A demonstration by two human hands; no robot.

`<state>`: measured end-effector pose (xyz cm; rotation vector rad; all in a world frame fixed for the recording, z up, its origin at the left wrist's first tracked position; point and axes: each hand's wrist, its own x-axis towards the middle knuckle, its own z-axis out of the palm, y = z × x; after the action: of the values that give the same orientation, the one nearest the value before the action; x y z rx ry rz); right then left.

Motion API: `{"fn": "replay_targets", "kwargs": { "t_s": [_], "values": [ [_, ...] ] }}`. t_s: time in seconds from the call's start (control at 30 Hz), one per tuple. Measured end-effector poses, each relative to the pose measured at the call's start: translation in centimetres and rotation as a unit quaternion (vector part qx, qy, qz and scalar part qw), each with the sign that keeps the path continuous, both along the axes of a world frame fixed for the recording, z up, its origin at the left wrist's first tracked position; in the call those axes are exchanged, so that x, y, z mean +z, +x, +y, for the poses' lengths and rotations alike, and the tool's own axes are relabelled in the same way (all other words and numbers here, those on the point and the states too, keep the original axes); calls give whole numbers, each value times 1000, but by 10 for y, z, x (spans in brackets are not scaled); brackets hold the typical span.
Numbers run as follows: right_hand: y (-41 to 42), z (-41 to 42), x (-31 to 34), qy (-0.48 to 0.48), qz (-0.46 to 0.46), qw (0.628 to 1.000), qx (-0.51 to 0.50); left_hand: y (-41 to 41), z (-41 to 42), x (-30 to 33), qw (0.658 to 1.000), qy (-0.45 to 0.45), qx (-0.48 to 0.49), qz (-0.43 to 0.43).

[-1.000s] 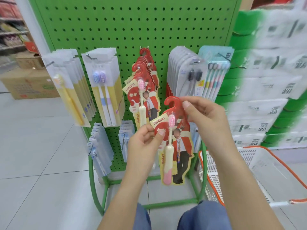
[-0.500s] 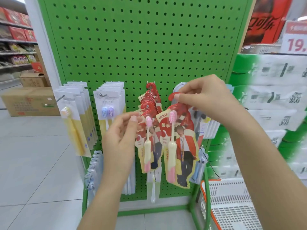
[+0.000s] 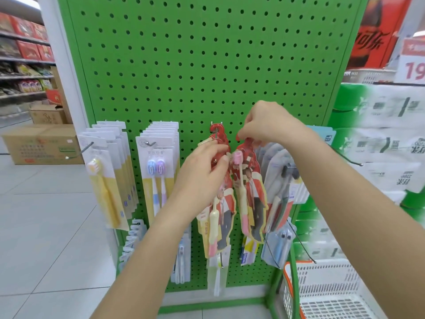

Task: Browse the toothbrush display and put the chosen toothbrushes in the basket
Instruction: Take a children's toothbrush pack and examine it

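Note:
My right hand (image 3: 264,125) pinches the red hook top of a red toothbrush pack (image 3: 249,189) with a pink-and-cream brush, holding it up against the green pegboard (image 3: 195,65). Just left of it hang more red packs (image 3: 218,203) on a peg. My left hand (image 3: 202,173) holds the front of that hanging bunch with curled fingers. The white basket with an orange rim (image 3: 333,293) stands at the lower right beside the display.
Yellow single-brush packs (image 3: 108,180) and blue-and-purple twin packs (image 3: 158,176) hang at the left. Grey and pale-blue packs (image 3: 282,180) hang at the right, with smaller packs below. Stacked tissue packs (image 3: 386,139) fill the right. Cardboard boxes (image 3: 41,143) sit on the floor at the left.
My right hand has lifted the red pack higher and closer to the peg. My left hand has moved up and right onto the hanging red packs.

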<state>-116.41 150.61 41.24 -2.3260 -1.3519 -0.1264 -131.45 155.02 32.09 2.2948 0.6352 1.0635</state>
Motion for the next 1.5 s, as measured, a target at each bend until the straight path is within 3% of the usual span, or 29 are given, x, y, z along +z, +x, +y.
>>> {"fn": "replay_targets", "kwargs": {
  "t_s": [0.4,0.57,0.73,1.0,1.1,1.27,1.5],
  "values": [
    [17,30,-4,-43,-8,999,-25,1,9,-9,1000,-6,-16,-11],
    [18,45,-6,-51,-29,998,-27,-4,14,-3,994,-91,-34,-44],
    [23,55,-7,-66,30,997,1,-2,23,13,987,-150,-42,25],
    [28,53,-4,-110,18,993,31,8,37,22,956,-262,-107,82],
    [31,50,-2,-100,-12,994,34,8,40,21,948,-264,-142,110],
    [36,47,-5,-97,-62,993,25,11,43,15,943,-274,-168,81],
    [33,45,-5,-60,-3,993,100,11,44,13,947,-276,-153,68]
  ]
}}
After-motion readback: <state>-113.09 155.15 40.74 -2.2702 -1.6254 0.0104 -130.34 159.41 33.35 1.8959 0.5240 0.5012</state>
